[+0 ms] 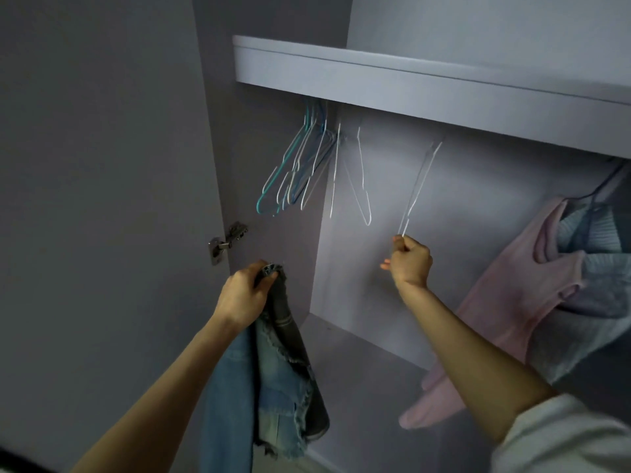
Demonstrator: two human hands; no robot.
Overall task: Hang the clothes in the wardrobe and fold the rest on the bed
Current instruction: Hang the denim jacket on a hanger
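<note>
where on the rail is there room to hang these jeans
Free: the stretch between the white hanger that the right hand pinches and the pink top. Crowded: the hanger bunch at the left end, and the clothes at far right.

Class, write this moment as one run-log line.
stage: fetching hanger | left hand: grips denim garment | right hand: pinches white hanger | already hung: pink top

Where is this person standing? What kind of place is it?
Most likely at an open wardrobe in a home. Empty wire hangers hang under a shelf, a pink garment already hangs at the right, and the left hand holds a denim garment.
</note>
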